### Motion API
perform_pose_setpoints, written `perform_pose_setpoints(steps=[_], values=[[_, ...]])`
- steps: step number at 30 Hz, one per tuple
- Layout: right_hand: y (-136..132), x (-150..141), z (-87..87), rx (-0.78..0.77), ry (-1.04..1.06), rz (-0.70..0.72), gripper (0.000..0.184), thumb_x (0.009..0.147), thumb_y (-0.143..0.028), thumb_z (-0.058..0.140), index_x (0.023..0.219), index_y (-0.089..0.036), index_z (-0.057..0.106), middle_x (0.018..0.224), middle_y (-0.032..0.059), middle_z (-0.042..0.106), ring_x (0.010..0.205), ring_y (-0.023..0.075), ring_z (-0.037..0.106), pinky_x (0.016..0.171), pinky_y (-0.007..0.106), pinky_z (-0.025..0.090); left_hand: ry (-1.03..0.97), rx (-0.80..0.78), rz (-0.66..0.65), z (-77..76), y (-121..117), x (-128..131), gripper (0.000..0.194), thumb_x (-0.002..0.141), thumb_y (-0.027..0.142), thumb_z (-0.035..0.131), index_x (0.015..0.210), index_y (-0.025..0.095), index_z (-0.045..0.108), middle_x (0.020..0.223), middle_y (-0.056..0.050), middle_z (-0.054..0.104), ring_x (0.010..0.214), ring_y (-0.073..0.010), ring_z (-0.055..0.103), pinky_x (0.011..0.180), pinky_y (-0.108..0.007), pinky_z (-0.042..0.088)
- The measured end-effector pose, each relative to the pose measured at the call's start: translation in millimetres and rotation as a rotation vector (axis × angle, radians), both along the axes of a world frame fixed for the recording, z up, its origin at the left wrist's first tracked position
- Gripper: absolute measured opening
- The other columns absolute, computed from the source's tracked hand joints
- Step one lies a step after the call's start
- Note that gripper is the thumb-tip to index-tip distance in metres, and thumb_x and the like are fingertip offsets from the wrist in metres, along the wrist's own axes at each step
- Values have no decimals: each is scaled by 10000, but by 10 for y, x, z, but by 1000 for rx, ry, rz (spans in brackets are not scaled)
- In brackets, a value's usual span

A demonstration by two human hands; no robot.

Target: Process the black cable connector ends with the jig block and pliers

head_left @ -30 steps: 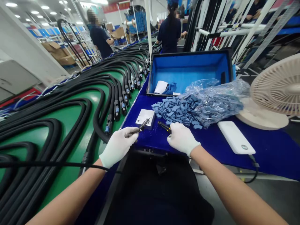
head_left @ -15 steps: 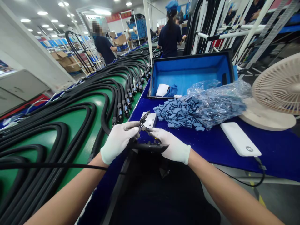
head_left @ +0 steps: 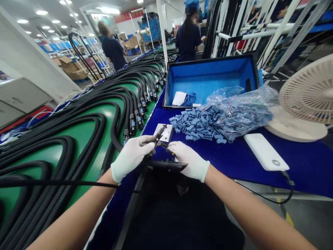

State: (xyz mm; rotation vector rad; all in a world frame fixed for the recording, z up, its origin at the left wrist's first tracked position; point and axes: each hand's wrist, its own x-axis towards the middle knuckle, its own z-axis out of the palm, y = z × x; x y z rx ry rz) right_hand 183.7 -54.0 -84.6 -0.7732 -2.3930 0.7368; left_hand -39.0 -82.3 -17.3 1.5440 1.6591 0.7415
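Note:
My left hand (head_left: 134,154), in a white glove, pinches a small dark connector piece (head_left: 161,130) with a row of short ribs or pins. My right hand (head_left: 188,158), also gloved, is closed around a slim dark tool (head_left: 166,147) with a yellow mark. Its tip meets the connector near my left fingertips; its exact kind is hidden by the fingers. Behind the connector lies a white block (head_left: 167,134) with small holes. Just below both hands is a black, shelf-like edge (head_left: 166,165).
Thick black hoses (head_left: 104,121) with connector ends cover the green surface at left. Blue plastic clips (head_left: 195,123) spill from a clear bag (head_left: 241,111) before a blue crate (head_left: 208,74). A white power bank (head_left: 266,151) and a fan (head_left: 309,92) stand right. Two people work farther back.
Both hands keep their hold, and the connector has tilted or shifted slightly at the left fingertips. The whole view has moved a little.

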Motion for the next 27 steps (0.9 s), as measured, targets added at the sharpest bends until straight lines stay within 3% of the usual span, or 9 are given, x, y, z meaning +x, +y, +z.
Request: perform_pose_setpoints(steps=[4, 8, 12, 17, 21, 24, 27], values=[[-12, -32, -24, 29, -19, -36, 142, 855, -96, 531, 955, -168, 600, 1021, 110, 646, 937, 229, 581, 852, 351, 484, 74, 202, 5, 9, 61, 188, 561, 850, 432, 689, 1363, 219, 608, 1182, -55, 737, 1027, -247, 700, 915, -346, 540], [-55, 7, -17, -60, 30, -127, 235, 819, -98, 545, 1035, -185, 584, 985, 86, 665, 883, 224, 605, 776, 326, 477, 271, 338, -42, 62, 153, 322, 416, 887, 424, 651, 1243, 217, 701, 1206, -58, 739, 1085, -269, 689, 990, -353, 509], [-20, 70, -21, -175, 96, -84, 444, 856, -195, 608, 1294, -178, 532, 1159, 119, 687, 1004, 246, 650, 840, 331, 472, 295, 285, -118, 104, 210, 285, 428, 945, 460, 568, 1259, 219, 729, 1275, -34, 728, 1175, -278, 669, 1056, -326, 469], [103, -43, -168, -148, -80, -192, 98, 901, -251, 596, 968, -191, 633, 896, 51, 703, 792, 195, 639, 695, 284, 399, 236, 207, -77, 57, 207, 217, 481, 928, 494, 584, 1299, 218, 719, 1304, -9, 714, 1205, -286, 660, 1083, -326, 457], [127, -89, -220, -88, -109, -243, 89, 891, -230, 595, 962, -193, 635, 878, 49, 710, 777, 199, 645, 681, 282, 386, 203, 221, -67, 29, 237, 220, 485, 920, 483, 605, 1303, 208, 718, 1304, -24, 713, 1220, -295, 651, 1110, -348, 442], [108, 51, -127, -104, -43, -115, 155, 901, -199, 585, 1044, -190, 646, 958, 64, 724, 850, 207, 671, 731, 277, 432, 119, 214, -100, 35, 284, 228, 471, 907, 465, 643, 1289, 201, 724, 1302, -45, 715, 1219, -298, 651, 1110, -370, 446], [109, 257, -49, -111, -28, -19, 249, 878, -76, 531, 1049, -190, 670, 1009, 66, 729, 941, 206, 678, 851, 286, 469, -23, 250, -27, 25, 323, 236, 510, 872, 443, 705, 1294, 157, 709, 1271, -84, 727, 1163, -301, 674, 1055, -393, 491]])
